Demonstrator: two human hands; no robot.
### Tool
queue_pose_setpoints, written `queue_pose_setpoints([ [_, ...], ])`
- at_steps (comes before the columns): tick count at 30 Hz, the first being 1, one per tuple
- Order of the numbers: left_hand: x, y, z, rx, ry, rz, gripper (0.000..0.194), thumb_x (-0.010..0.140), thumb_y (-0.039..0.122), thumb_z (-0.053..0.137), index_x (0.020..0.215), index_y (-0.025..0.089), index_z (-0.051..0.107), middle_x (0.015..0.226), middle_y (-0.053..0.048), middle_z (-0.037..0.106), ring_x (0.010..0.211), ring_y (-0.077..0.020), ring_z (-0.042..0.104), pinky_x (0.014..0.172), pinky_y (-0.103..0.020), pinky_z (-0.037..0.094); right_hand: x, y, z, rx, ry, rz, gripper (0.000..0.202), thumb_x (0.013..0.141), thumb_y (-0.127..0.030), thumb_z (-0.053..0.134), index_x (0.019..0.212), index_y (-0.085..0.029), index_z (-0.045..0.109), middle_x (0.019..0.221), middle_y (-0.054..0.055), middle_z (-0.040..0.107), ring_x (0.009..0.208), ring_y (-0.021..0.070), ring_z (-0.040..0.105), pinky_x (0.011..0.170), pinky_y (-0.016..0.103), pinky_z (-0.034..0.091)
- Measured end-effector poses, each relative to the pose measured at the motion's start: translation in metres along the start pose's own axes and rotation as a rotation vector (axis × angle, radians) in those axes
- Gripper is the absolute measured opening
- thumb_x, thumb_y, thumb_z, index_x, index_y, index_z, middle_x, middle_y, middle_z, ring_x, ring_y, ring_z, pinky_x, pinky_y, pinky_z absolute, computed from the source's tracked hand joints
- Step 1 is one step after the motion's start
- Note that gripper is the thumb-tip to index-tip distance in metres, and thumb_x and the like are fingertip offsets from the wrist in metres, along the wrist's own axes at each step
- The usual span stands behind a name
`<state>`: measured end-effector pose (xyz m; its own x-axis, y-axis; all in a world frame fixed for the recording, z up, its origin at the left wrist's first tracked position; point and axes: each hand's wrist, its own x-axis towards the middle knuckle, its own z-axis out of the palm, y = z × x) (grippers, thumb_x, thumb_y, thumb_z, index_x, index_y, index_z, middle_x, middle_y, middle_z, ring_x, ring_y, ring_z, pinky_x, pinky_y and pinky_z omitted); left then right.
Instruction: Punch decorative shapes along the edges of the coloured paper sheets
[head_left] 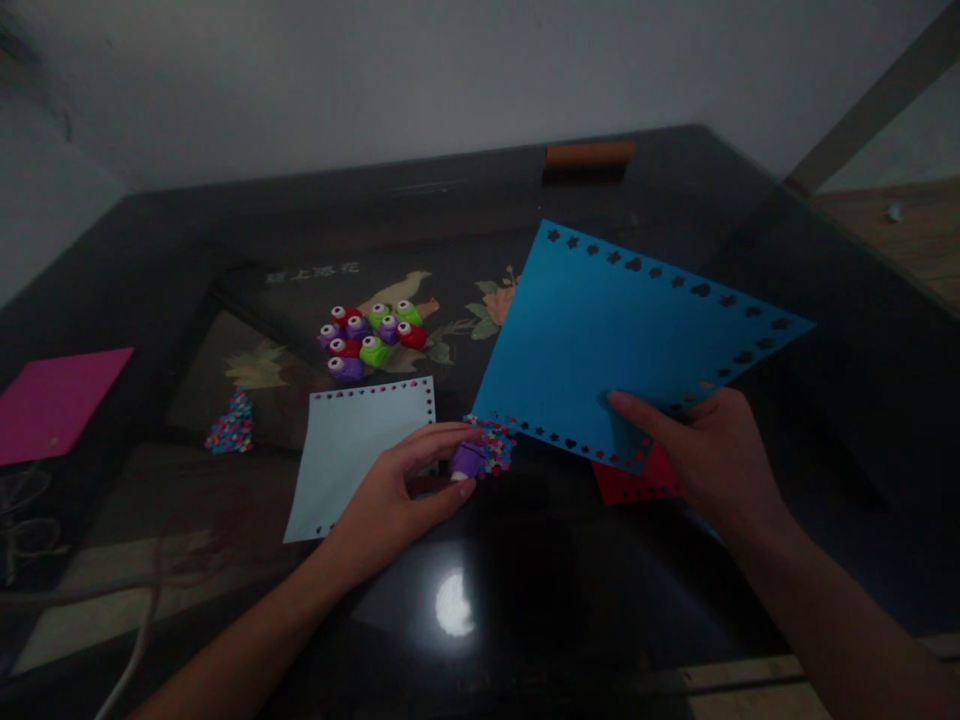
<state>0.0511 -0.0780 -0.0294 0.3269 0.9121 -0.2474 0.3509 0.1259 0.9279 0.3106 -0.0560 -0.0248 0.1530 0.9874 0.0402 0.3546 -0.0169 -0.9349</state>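
Observation:
My right hand (701,440) pinches the lower edge of a blue sheet (600,340), raised and tilted, with star, heart and other shapes punched along its edges. In my left hand (405,490) is a small purple punch (467,459), held between thumb and fingers. Beside the punch, near the blue sheet's left corner, lies a heap of small coloured paper cut-outs (496,448). A pale sheet (352,440) with punched edges lies partly behind my left hand. Under the blue sheet, part of a red punched sheet (630,482) shows.
Several red, green and purple punches (373,349) are grouped on the dark glossy table (450,215). Another pile of cut-outs (231,428) and a pink sheet (60,402) lie to the left. An orange-brown roll (589,155) sits at the back; a cable (142,640) crosses the lower left.

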Motion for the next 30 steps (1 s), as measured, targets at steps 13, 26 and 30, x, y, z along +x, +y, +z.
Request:
queue_pose_setpoints([
  [13, -0.0003, -0.0032, -0.0006, 0.024, 0.010, -0.019, 0.039, 0.079, 0.024, 0.063, 0.118, 0.025, 0.060, 0.121, -0.004, 0.062, 0.106, -0.0202, 0.060, 0.085, -0.031, 0.054, -0.0012, -0.0016, -0.0030, 0.000, 0.005, -0.026, 0.014, 0.070, -0.035, 0.071, 0.080, -0.025, 0.071, 0.091, 0.000, 0.073, 0.082, 0.0207, 0.068, 0.077, 0.035, 0.053],
  [26, -0.0012, 0.0036, 0.0002, 0.054, 0.011, -0.032, 0.035, 0.076, 0.024, 0.064, 0.111, 0.022, 0.064, 0.114, -0.006, 0.066, 0.103, -0.0231, 0.061, 0.085, -0.037, 0.054, -0.0019, -0.0037, -0.0030, -0.014, 0.016, 0.016, 0.013, 0.069, -0.038, 0.071, 0.074, -0.026, 0.070, 0.085, 0.000, 0.073, 0.076, 0.0221, 0.067, 0.074, 0.038, 0.054],
  [30, -0.0008, 0.0024, -0.0011, 0.055, 0.013, -0.024, 0.032, 0.077, 0.026, 0.064, 0.109, 0.022, 0.064, 0.113, -0.006, 0.065, 0.102, -0.0228, 0.061, 0.082, -0.034, 0.054, -0.0020, -0.0030, -0.0031, -0.007, 0.028, -0.003, 0.013, 0.070, -0.037, 0.071, 0.074, -0.025, 0.070, 0.085, 0.001, 0.073, 0.080, 0.0233, 0.067, 0.077, 0.039, 0.054],
])
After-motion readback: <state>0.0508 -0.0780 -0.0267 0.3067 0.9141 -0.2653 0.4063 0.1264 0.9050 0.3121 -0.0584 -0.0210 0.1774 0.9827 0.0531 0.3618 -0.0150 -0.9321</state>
